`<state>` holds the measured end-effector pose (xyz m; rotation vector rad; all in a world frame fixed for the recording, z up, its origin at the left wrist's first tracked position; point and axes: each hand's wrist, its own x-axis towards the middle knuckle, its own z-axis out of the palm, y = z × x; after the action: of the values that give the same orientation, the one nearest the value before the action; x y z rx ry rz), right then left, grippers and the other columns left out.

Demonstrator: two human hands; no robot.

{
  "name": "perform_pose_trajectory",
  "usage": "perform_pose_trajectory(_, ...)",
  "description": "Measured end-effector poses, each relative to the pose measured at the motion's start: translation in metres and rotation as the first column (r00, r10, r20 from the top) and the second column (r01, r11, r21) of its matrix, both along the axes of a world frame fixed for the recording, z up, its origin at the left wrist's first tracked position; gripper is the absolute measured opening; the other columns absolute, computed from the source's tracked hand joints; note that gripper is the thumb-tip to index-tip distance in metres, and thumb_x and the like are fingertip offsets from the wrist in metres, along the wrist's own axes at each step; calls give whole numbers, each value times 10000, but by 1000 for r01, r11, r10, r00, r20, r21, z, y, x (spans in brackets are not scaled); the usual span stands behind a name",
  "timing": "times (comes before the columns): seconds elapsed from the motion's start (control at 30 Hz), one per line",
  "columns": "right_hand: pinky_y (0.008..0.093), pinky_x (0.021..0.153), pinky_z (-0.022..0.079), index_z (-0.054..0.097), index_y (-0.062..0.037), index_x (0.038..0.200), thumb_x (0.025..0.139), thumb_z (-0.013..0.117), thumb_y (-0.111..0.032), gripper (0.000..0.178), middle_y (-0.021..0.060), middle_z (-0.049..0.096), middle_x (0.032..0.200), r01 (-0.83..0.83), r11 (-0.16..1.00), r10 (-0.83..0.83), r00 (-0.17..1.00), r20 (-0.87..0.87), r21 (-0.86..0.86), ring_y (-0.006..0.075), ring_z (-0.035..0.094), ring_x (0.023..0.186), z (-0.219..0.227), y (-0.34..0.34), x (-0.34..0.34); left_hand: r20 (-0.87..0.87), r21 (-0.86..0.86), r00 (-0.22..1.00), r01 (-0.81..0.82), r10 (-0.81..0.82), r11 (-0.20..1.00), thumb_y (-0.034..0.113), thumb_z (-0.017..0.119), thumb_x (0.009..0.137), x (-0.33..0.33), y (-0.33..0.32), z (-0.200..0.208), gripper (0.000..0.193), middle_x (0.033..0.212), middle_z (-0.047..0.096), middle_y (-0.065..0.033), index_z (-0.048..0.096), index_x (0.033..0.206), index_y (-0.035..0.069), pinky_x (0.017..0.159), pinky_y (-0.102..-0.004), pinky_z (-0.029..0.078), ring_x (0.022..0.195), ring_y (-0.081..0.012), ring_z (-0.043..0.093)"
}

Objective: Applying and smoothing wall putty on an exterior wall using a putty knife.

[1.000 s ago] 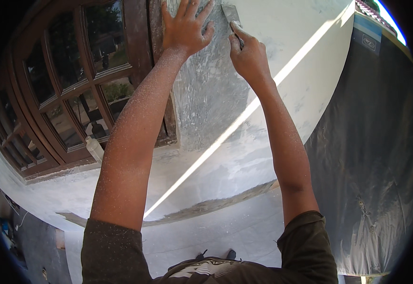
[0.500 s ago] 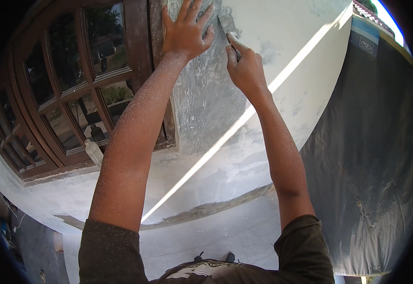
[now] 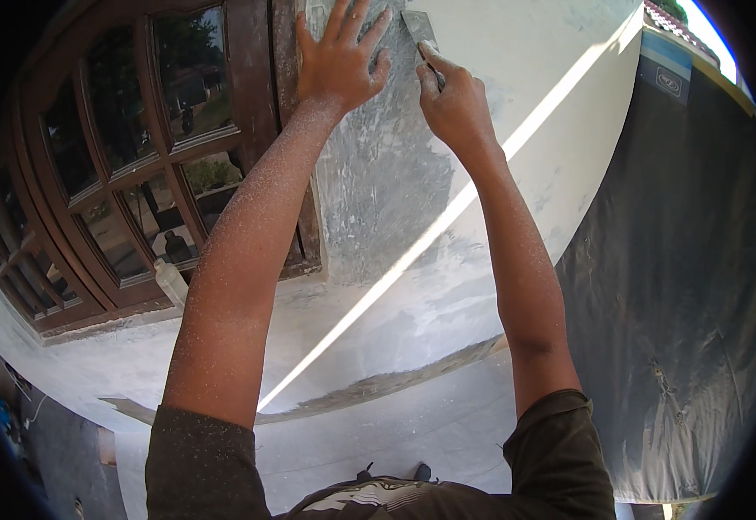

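My left hand (image 3: 341, 65) lies against the wall with its fingers spread, just right of the window frame, holding nothing. In my right hand (image 3: 458, 102) is a putty knife (image 3: 417, 28), its flat metal blade pointing up and left toward the wall. The index finger stretches along the tool while the others wrap its handle. Around the blade the wall (image 3: 387, 191) is a rough grey patch, with smooth pale white surface to its right. Specks of white dust cover both forearms.
A brown wooden window (image 3: 161, 156) with glass panes fills the left. A clear bottle (image 3: 171, 282) stands on its sill. A dark tarp (image 3: 673, 286) hangs at the right. A sunlight strip crosses the wall diagonally, and pale floor (image 3: 378, 451) lies below.
The putty knife and my right hand have shifted slightly right and down, so more of the blade shows. My left hand stays in place on the wall.
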<state>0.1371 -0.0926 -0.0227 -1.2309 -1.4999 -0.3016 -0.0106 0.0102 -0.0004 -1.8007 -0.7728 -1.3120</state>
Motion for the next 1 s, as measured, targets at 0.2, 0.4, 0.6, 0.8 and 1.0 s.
perform_pose_trajectory(0.2,519,924,529,660,-58,1323,976,578,-158,370,312,686,1073,-23,991,16,999,51,135,494,661,1003,-17,17,8,-8,39,1000,-2,2,999,319,657,847,4,5,0,599,1649,313,-100,593,1411,125,1188,-684,171,1559,-272,207)
perform_pose_trajectory(0.4,515,917,534,658,-45,1318,978,576,-157,367,308,686,1079,-23,994,20,999,28,109,495,658,1009,-16,8,1,-7,14,1000,1,-1,1000,318,642,864,0,0,1,587,1642,325,-102,590,1414,118,1184,-683,179,1557,-268,211)
perform_pose_trajectory(0.6,512,926,531,657,-49,1322,981,575,-148,365,298,690,1083,-29,986,25,999,30,165,491,659,1011,-5,13,6,-3,19,1000,-20,20,1000,318,638,871,5,-3,0,596,1640,327,-102,578,1432,125,1188,-682,170,1553,-269,219)
perform_pose_trajectory(0.8,510,927,531,658,-43,1319,982,569,-147,364,300,691,1075,-24,995,18,998,58,102,486,665,1003,-26,14,4,8,122,1000,22,-23,992,322,645,868,-2,10,-2,602,1639,328,-102,578,1433,127,1191,-681,164,1551,-274,223)
perform_pose_trajectory(1.0,528,924,525,650,-48,1332,976,573,-138,375,299,695,1037,16,994,-20,999,30,111,488,668,990,0,10,5,-2,-20,1000,-26,26,999,324,648,863,4,-4,0,599,1636,334,-102,585,1429,140,1193,-677,161,1546,-277,235)
